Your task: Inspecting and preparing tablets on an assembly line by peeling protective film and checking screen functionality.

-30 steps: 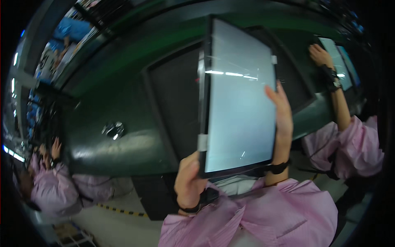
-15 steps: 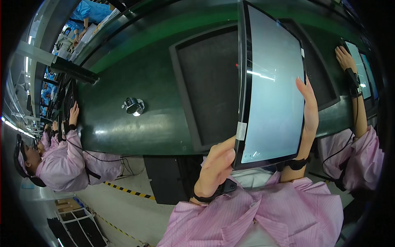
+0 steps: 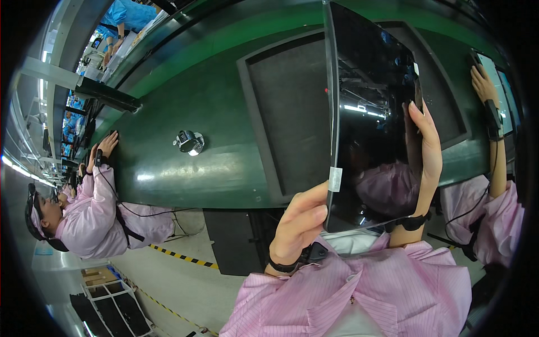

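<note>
Between both hands I hold up a large tablet [image 3: 373,129], tilted on its side edge. Its screen is dark and mirrors ceiling lights and a pink sleeve. My left hand [image 3: 302,222] grips the lower left edge, close to a small white tab [image 3: 335,180]. On the right edge my right hand [image 3: 428,140] is wrapped, its thumb over the front and its other fingers mostly behind. Beneath and behind the tablet lies a black framed mat [image 3: 289,112] on the green bench [image 3: 219,106].
A small metal object with a dark round part [image 3: 190,142] rests left of the mat. At the left a person in pink [image 3: 92,219] works at the bench. Another person's hand [image 3: 485,87] holds a lit tablet [image 3: 497,90] at the right. A grey post [image 3: 106,94] stands far left.
The tablet's screen has gone from lit pale white to black. Both my hands keep their hold on it. The person at the left has shifted their hands.
</note>
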